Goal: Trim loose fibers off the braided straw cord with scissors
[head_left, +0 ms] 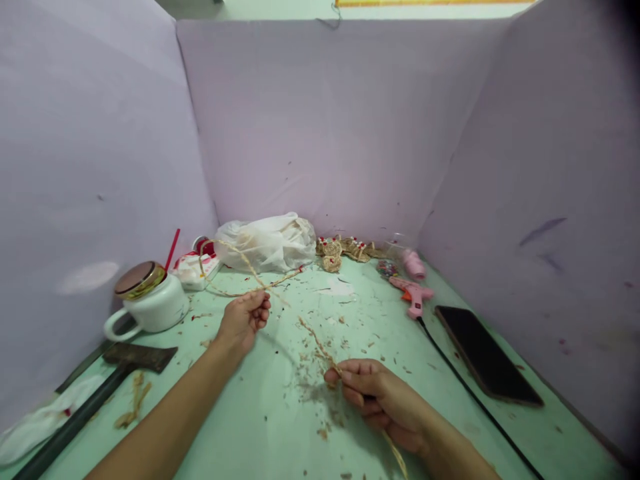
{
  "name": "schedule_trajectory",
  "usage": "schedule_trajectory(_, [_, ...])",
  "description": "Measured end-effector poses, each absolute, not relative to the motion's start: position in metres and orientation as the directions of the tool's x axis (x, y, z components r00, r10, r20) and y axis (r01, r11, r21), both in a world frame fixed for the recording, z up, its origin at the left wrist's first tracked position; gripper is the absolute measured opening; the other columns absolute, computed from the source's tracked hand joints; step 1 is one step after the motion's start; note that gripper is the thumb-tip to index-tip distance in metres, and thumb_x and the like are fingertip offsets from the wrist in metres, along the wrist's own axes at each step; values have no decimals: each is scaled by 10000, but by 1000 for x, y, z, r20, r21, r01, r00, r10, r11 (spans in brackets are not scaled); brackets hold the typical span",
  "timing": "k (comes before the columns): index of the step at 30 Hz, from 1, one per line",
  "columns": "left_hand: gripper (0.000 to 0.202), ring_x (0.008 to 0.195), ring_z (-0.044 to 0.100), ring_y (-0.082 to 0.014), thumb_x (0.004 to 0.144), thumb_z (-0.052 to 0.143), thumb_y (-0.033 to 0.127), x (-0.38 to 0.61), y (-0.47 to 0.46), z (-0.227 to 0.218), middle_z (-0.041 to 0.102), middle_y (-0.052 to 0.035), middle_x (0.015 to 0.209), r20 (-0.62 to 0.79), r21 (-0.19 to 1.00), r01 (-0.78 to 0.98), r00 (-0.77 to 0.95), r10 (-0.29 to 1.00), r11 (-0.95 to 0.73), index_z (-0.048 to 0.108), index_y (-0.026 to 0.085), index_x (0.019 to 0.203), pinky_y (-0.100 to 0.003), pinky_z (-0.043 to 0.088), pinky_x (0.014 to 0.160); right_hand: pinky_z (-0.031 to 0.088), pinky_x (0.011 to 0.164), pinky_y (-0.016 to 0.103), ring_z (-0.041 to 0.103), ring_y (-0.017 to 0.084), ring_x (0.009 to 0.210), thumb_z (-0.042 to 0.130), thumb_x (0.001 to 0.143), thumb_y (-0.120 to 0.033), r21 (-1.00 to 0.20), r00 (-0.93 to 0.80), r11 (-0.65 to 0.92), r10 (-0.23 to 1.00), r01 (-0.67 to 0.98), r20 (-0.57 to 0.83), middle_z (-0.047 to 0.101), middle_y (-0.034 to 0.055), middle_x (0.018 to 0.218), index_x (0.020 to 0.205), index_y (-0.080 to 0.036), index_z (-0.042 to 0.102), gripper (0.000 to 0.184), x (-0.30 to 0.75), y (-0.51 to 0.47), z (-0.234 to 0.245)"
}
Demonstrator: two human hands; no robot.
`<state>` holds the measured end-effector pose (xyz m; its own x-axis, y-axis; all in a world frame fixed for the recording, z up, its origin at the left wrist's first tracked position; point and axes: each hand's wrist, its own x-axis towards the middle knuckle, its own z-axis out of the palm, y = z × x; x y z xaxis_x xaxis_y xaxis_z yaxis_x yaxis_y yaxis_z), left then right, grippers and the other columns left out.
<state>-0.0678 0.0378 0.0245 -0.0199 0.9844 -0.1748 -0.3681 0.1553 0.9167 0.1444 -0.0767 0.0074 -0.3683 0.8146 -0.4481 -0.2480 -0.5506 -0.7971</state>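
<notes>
Right hand [376, 395]: nearest the camera, well right of the mug [150, 301] and closer in. Fingers curled, thumb pressed against the index finger, pinching the jute twine [316, 341]. A short frayed tail comes out under the palm toward the near edge.

Twine: runs taut from that pinch up and back toward the mug's side, above the green table [280, 427], which is littered with fibre scraps.

Left hand [244, 319]: just right of the mug, about level with it. Closed in a loose fist, fingertips folded onto the twine where it passes over the knuckles. Past this grip the twine loops away behind the mug.

Dark hatchet-like tool [139, 357]: just in front of the mug, handle running to the near left corner. White cloth [30, 427] beside the handle.

Phone [485, 357]: far right of the mug, lying flat, screen dark.

Pink glue gun [413, 293]: right of the mug, slightly further back; its black cord [470, 393] trails toward the near edge.

Plastic bag [270, 241]: behind and right of the mug, against the lilac partition [325, 133]. Small jute ornaments [345, 250] just right of the bag.
</notes>
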Motion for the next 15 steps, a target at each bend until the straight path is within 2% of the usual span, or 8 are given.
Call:
schedule_trajectory(4, [173, 402, 455, -46, 611, 624, 226, -62, 31, 23, 554, 7, 574, -183, 925, -316, 108, 977, 209, 568, 112, 730, -147, 305, 351, 18, 313, 150, 105, 3, 352, 565, 738, -290, -790, -400, -573, 790, -216, -464, 363, -80, 492, 863, -134, 625, 209, 144, -77, 6])
schedule_trajectory(7, [199, 376, 446, -48, 603, 645, 278, -55, 23, 18, 544, 5, 538, -247, 930, -227, 192, 950, 288, 542, 111, 632, -146, 272, 320, 20, 312, 148, 104, 3, 352, 559, 743, -286, -793, -398, -572, 791, -210, -465, 358, -82, 486, 859, -131, 622, 204, 143, -78, 7])
schedule_trajectory(10, [317, 319, 412, -53, 614, 638, 378, -47, 15, 11, 500, 8, 441, -365, 910, -108, 252, 896, 401, 481, 121, 517, -149, 209, 281, 33, 305, 142, 110, 2, 343, 554, 743, -270, -802, -406, -560, 795, -206, -451, 363, -83, 465, 845, -125, 625, 191, 142, -78, 8])
schedule_trajectory(12, [361, 299, 406, -61, 622, 613, 445, -42, 11, 6, 512, -10, 429, -440, 882, -40, 288, 851, 469, 497, 116, 528, -154, 190, 271, 71, 293, 135, 152, 0, 325, 561, 733, -258, -814, -438, -552, 786, -180, -436, 402, -70, 454, 813, -115, 633, 179, 142, -79, 6])
schedule_trajectory(15, [359, 312, 418, -63, 604, 617, 450, -36, 5, 4, 556, -36, 477, -479, 861, 0, 333, 812, 508, 552, 97, 610, -159, 194, 281, 212, 291, 137, 295, 7, 306, 578, 711, -251, -843, -518, -526, 755, -114, -401, 500, -23, 486, 751, -84, 653, 187, 143, -82, 2])
